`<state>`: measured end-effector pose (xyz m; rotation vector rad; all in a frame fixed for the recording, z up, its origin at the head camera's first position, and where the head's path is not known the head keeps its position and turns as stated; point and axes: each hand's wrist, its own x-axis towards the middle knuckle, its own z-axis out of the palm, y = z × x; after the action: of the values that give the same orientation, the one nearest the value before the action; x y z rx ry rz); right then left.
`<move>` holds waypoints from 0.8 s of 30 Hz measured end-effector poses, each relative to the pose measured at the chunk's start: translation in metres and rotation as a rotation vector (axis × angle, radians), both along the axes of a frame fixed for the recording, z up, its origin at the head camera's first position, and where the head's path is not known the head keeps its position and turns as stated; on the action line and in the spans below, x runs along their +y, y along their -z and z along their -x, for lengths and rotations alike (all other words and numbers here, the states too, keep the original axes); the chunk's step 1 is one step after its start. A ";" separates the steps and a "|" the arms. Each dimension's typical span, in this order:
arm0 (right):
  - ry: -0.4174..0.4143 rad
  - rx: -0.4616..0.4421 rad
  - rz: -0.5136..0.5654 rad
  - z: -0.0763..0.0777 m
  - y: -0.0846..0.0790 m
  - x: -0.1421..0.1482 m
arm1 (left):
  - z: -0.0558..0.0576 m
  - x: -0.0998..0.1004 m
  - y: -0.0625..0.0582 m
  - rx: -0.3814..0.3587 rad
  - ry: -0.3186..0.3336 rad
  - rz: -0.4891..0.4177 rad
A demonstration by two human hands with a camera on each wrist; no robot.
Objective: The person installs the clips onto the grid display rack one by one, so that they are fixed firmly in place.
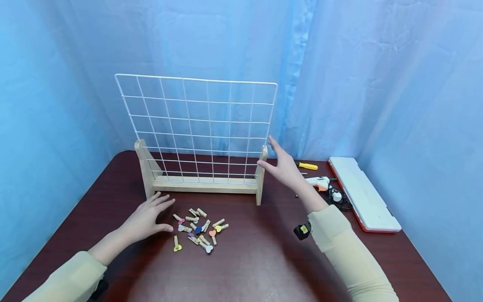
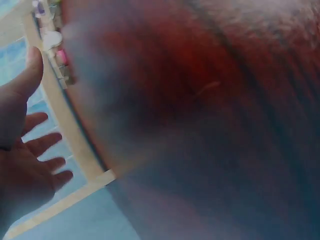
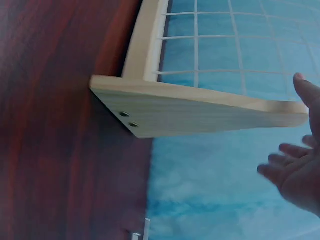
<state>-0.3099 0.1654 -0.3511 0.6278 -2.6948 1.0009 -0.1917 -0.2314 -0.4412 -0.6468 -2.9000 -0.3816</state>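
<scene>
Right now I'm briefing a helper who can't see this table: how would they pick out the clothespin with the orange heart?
Find the white wire grid in its wooden stand; in front of it lies a scatter of small wooden clothespins. Toward that scatter's right side, just below a yellow heart in the head view, is the orange-heart clothespin. No other heart is orange.

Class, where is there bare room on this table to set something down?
Bare: the table between left sleeve and right sleeve, in front of the clothespins; also between the clothespins and right sleeve. Crowded: around the clothespins beside the left hand, and left of the white case, where a glue gun, cable and yellow handle lie.
</scene>
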 end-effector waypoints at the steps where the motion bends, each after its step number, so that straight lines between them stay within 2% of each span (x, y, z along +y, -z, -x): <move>1: -0.017 -0.002 0.041 0.002 0.004 -0.001 | 0.002 0.000 0.003 -0.011 0.015 -0.011; 4: -0.054 0.006 0.146 0.006 0.014 -0.004 | 0.007 0.001 0.008 -0.044 0.070 -0.051; 8: -0.050 0.087 0.195 0.010 0.025 -0.008 | 0.015 0.004 0.012 -0.055 0.153 -0.085; 11: -0.044 0.134 0.203 0.013 0.030 -0.010 | 0.022 0.007 0.015 -0.008 0.220 -0.095; 15: -0.059 0.147 0.202 0.015 0.031 -0.011 | 0.030 0.009 0.020 0.049 0.287 -0.125; 20: -0.063 0.159 0.179 0.014 0.031 -0.008 | 0.035 0.009 0.023 0.043 0.316 -0.123; 24: -0.066 0.153 0.167 0.011 0.030 -0.004 | 0.034 0.008 0.017 0.027 0.277 -0.119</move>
<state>-0.3208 0.1610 -0.3807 0.7328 -2.4428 1.1309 -0.2255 -0.2232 -0.4580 -1.0265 -2.7402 -0.5687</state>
